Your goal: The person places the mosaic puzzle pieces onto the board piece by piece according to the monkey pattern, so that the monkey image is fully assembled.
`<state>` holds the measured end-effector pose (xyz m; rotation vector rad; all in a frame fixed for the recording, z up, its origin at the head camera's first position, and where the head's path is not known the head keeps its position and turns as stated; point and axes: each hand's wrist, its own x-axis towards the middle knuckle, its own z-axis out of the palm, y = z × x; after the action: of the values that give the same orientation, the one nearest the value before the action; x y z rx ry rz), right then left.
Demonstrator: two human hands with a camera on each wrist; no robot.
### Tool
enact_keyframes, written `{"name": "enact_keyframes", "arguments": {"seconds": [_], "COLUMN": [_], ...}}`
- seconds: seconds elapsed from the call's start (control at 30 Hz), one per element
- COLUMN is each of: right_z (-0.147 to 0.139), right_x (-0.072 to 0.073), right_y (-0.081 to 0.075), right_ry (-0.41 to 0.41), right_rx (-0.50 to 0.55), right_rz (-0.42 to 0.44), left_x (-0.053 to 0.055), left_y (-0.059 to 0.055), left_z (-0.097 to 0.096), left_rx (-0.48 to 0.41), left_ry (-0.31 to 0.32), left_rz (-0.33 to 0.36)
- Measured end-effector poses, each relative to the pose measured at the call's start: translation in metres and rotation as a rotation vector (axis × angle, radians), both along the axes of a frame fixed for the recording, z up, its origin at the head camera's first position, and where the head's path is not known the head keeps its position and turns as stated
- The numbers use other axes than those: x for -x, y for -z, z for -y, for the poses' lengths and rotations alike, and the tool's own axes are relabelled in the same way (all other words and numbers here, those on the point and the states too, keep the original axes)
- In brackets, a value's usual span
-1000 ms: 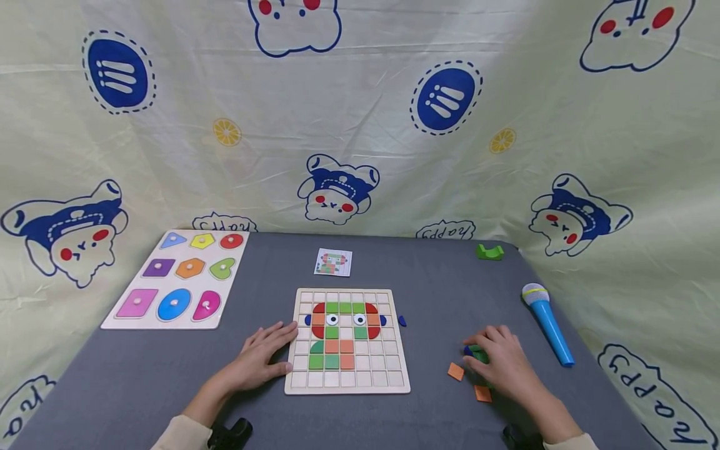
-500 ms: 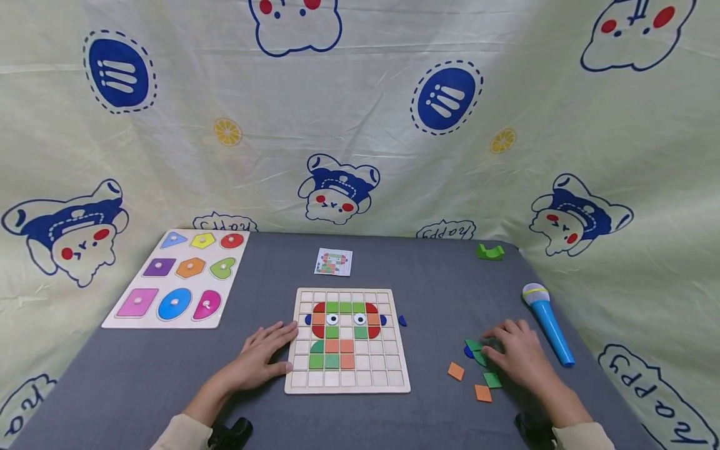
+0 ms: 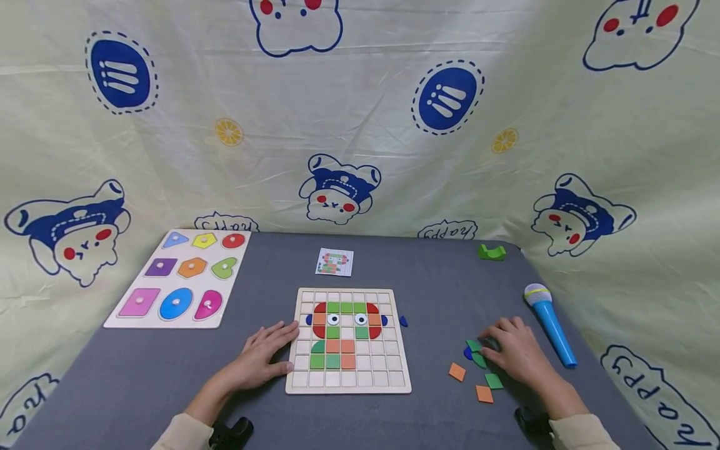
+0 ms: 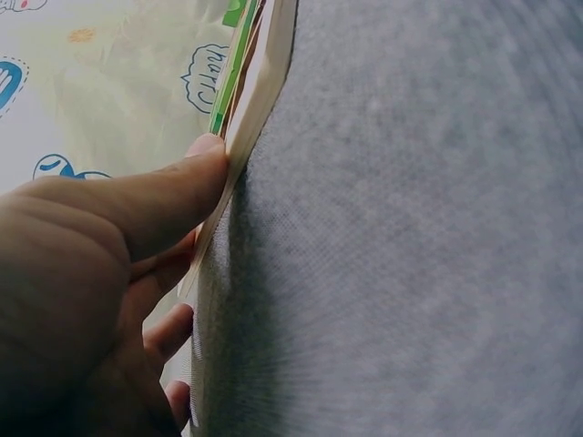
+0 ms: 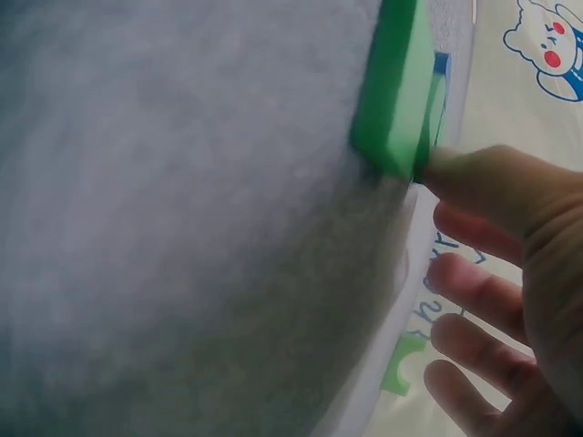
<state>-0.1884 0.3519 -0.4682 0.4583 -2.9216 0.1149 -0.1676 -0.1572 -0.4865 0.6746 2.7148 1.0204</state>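
My left hand (image 3: 265, 353) rests at the left edge of a pale wooden grid board (image 3: 379, 379), thumb and fingers touching its rim. Colored tiles form a face with two eyes and part of a body on the board. In the left wrist view, the thumb (image 4: 187, 187) lies against the board's side (image 4: 264, 86). My right hand (image 3: 520, 353) is low over the table at the right, its fingers loosely bent. Its thumb tip is at a green rounded tile (image 3: 479, 360), near another green tile (image 3: 474, 345) and a blue piece (image 3: 468, 353). A green square tile (image 5: 392, 100) stands nearer the right wrist camera.
Two orange tiles (image 3: 457, 372) and a green square (image 3: 493, 381) lie near the right hand. A small blue piece (image 3: 404, 321) is beside the board. Behind it lies a picture card (image 3: 334, 262). Around stand a shape puzzle (image 3: 219, 294), toy microphone (image 3: 550, 325) and green arched block (image 3: 492, 252).
My right hand has moved right and slightly back, uncovering the green tiles and blue piece it was over. It has barely moved in the last half second. My left hand stays at the board.
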Motion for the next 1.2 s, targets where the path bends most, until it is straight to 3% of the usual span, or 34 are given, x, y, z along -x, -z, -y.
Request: {"name": "enact_keyframes", "arguments": {"seconds": [0.43, 0.77, 1.1, 1.2], "right_z": [0.01, 0.019, 0.075, 0.096], "right_x": [0.005, 0.004, -0.004, -0.007], "right_y": [0.0, -0.002, -0.007, -0.005], "right_ry": [-0.054, -0.066, -0.184, -0.213], "right_rx": [0.019, 0.046, 0.092, 0.101], "right_rz": [0.059, 0.022, -0.123, -0.115], "left_x": [0.001, 0.0, 0.0, 0.0], "left_y": [0.0, 0.001, 0.0, -0.001], "left_z": [0.001, 0.0, 0.0, 0.0], "left_rx": [0.007, 0.001, -0.002, -0.003], "left_ry": [-0.005, 0.004, -0.003, -0.003], "left_rz": [0.001, -0.002, -0.001, 0.0]}}
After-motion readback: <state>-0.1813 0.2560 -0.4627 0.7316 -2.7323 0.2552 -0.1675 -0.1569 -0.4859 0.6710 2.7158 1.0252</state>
